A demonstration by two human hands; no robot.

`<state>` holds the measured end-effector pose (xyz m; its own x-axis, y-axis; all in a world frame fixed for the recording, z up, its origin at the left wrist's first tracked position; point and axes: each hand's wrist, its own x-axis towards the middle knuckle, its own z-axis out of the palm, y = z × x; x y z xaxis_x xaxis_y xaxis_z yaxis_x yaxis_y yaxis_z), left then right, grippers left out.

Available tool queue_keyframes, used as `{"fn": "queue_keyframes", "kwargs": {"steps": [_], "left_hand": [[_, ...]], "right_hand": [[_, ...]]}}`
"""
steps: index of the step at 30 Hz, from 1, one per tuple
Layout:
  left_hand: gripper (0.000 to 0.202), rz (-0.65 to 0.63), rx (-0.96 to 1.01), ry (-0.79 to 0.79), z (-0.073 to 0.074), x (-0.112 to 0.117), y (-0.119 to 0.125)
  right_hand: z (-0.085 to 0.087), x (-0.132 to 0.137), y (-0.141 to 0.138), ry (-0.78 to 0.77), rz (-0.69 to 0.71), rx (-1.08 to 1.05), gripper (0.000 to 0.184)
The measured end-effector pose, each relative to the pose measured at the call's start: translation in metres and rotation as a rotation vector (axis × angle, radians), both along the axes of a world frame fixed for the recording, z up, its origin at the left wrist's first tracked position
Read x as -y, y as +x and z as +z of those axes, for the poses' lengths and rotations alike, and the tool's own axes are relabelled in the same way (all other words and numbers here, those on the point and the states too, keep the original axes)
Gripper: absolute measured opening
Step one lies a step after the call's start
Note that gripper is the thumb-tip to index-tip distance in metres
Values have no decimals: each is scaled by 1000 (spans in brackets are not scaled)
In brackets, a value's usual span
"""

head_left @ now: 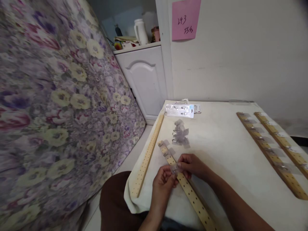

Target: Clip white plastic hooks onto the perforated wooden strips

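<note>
You had both hands low at the near edge of the desk (223,141), which was covered with a white cloth. Your left hand (164,182) and your right hand (192,166) met fingertip to fingertip, and both were pinched on one small clear hook (174,170) held between them. The picture was too soft there to show which way the hook was turned.

That hook sat right over the wooden strip (190,194), a pale slat with a row of holes that ran slantwise from the middle of the desk down toward your lap. Your right hand lay across the strip. Your left hand was just beside it, on its left. Two clear pieces already sat on the strip's far end.

A loose pile of clear hooks (180,134) lay on the cloth beyond your hands, well apart from them. Farther back, near the desk's far left corner, lay a clear packet (179,110). A bare strip (147,157) lay along the left edge of the desk. Two fitted strips (271,150) lay side by side near the right edge, with clear pieces spaced along them.

To your left rose a floral mattress (60,96). Behind it stood a white cabinet (144,80) with a white jug (141,31) on top, and a pink note (185,19) was stuck to the wall.
</note>
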<state>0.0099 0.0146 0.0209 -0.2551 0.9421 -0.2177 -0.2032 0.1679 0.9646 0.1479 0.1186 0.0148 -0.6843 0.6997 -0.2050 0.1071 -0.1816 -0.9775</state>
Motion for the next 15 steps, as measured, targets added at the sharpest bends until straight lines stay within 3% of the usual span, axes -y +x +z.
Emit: {"fn": "queue_keyframes", "kwargs": {"steps": [8,15], "left_hand": [[27,63,-61,59,-14,-8,-6],[24,132,-503,89,-4,3,-19]], "right_hand": [[-12,-7,-7,62,-101,44,15],[-14,-12,-12,76,-75,89,14]]}}
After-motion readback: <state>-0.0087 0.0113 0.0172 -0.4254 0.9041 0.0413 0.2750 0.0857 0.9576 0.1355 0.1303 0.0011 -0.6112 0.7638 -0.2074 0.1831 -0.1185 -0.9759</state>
